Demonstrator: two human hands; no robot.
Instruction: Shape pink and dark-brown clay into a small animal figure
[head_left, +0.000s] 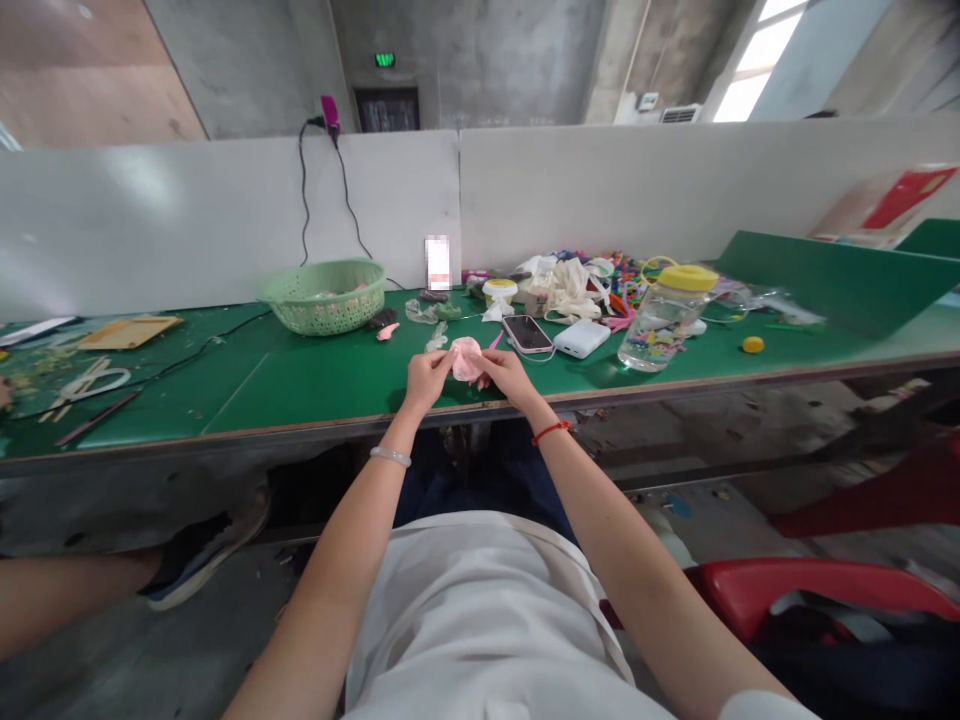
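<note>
A small, thin, pale pink round piece (466, 358), soft-looking with an uneven edge, is held up just above the front edge of the green table. My left hand (430, 380) pinches its left side between thumb and fingers. On the other side, my right hand (510, 376) grips the right edge in the same way. What the piece is made of I cannot tell. Close behind my hands lie a crumpled clear wrapper (436, 337) and a phone (527, 334) lying flat. A small pink lump (387, 332) rests to the left.
A green basket (326, 300) stands at back left, near a lit upright phone (438, 264). To the right are a white power bank (582, 339), a yellow-lidded bottle (664, 320) and a yellow cap (753, 345). A pile of white cloth (574, 285) lies behind. Another person's foot (210, 550) shows lower left.
</note>
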